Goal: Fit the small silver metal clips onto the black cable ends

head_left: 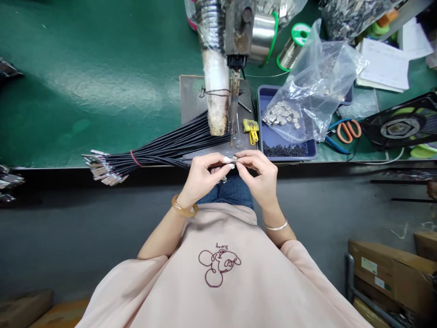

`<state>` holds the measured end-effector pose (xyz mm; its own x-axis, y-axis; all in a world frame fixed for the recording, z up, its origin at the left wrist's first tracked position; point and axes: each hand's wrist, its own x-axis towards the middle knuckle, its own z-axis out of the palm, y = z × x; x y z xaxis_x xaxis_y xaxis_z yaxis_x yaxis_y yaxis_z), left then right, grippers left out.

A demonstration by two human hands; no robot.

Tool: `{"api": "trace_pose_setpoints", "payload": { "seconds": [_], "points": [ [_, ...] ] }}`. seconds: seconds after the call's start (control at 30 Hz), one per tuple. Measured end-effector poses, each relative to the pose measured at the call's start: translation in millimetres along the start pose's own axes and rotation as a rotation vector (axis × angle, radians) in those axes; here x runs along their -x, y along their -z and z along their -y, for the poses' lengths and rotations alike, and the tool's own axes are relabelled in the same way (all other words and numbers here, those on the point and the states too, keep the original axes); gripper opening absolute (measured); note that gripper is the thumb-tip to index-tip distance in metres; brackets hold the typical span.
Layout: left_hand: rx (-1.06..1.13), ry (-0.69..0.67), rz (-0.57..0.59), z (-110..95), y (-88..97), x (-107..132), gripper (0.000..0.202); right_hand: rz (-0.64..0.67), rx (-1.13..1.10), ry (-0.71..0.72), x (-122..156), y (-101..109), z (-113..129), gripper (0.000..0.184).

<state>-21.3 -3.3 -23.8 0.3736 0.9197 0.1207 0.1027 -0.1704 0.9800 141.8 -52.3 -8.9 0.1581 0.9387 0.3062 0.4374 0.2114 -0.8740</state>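
At the table's front edge my left hand (206, 175) is closed in a pinch on a black cable, its fingertips meeting those of the other hand. My right hand (261, 175) is also pinched, holding a small metal connector (234, 157) at the cable's end; fingers hide most of it. A bundle of black cables (160, 148), tied with a red band and with metal plugs (105, 168) at its far end, stretches leftward from beside my left hand. Just above the fingertips points a soldering iron (235, 100), fixed upright.
A taped exhaust hose (216, 86) hangs beside the iron. Right of it sit a yellow clip (252, 132) and a purple tray (290, 158) with a plastic bag of metal shells (283, 114). Solder spools (293, 48), pliers (336, 145) and a fan (399, 127) lie farther right.
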Motion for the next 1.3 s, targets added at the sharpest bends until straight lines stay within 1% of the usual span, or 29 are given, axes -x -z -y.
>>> {"api": "trace_pose_setpoints", "payload": {
  "seconds": [0.17, 0.23, 0.3, 0.4, 0.47, 0.53, 0.6, 0.67, 0.7, 0.73, 0.8, 0.87, 0.93, 1.0, 1.1, 1.2, 1.23, 1.3],
  "points": [
    [-0.028, -0.014, 0.010, -2.6, 0.1, 0.7, 0.010, -0.002, -0.010, -0.007, 0.8, -1.9, -0.1, 0.008],
    [-0.043, -0.015, 0.025, -3.7, 0.1, 0.5, 0.012, -0.031, 0.013, 0.027, 2.2, -5.4, -1.2, 0.009],
    [-0.040, -0.008, 0.023, -4.4, -0.2, -0.1, 0.014, -0.094, 0.103, 0.127, 4.3, -9.5, -2.8, 0.010],
    [-0.039, -0.035, -0.022, -5.4, -1.5, -0.9, 0.014, -0.176, 0.267, 0.310, 7.1, -12.4, -5.5, 0.016],
    [-0.067, -0.093, -0.054, -7.3, -2.8, -0.5, 0.012, -0.191, 0.286, 0.344, 7.6, -9.9, -6.8, 0.018],
    [-0.146, -0.188, -0.081, -10.5, -4.6, 1.0, 0.010, -0.206, 0.229, 0.295, 7.5, -4.4, -7.1, 0.015],
    [-0.296, -0.319, -0.111, -14.4, -6.5, 3.5, 0.009, -0.227, 0.135, 0.225, 7.4, 1.7, -6.4, 0.014],
    [-0.463, -0.432, -0.154, -17.5, -8.2, 6.1, 0.012, -0.240, 0.078, 0.200, 7.9, 5.8, -5.0, 0.014],
    [-0.518, -0.457, -0.172, -18.2, -8.8, 7.2, 0.013, -0.242, 0.075, 0.214, 8.2, 6.5, -4.3, 0.014],
    [-0.541, -0.454, -0.182, -18.3, -9.1, 7.9, 0.013, -0.241, 0.084, 0.240, 8.3, 6.2, -3.8, 0.013],
    [-0.489, -0.369, -0.165, -16.9, -8.7, 8.3, 0.011, -0.235, 0.114, 0.298, 8.3, 3.4, -3.2, 0.012],
    [-0.342, -0.211, -0.107, -14.2, -7.5, 7.7, 0.008, -0.224, 0.130, 0.323, 7.7, -0.6, -3.3, 0.012],
    [-0.180, -0.051, -0.050, -11.2, -5.9, 6.6, 0.003, -0.203, 0.129, 0.305, 7.1, -3.8, -3.6, 0.010],
    [-0.061, 0.045, -0.015, -9.1, -4.5, 5.3, 0.005, -0.178, 0.099, 0.255, 6.7, -5.3, -3.8, 0.007],
    [0.052, 0.109, -0.001, -8.5, -3.3, 3.1, 0.013, -0.137, -0.009, 0.105, 5.9, -4.7, -3.8, 0.004],
    [0.131, 0.134, -0.003, -10.1, -2.9, 0.4, 0.015, -0.090, -0.112, -0.047, 4.0, -3.2, -3.8, 0.008],
    [0.151, 0.139, -0.008, -10.7, -3.0, -0.4, 0.014, -0.068, -0.129, -0.075, 3.4, -2.9, -3.7, 0.009],
    [0.191, 0.163, -0.018, -11.2, -3.5, -1.7, 0.012, -0.046, -0.124, -0.086, 2.7, -2.8, -3.3, 0.009]
  ]
}}
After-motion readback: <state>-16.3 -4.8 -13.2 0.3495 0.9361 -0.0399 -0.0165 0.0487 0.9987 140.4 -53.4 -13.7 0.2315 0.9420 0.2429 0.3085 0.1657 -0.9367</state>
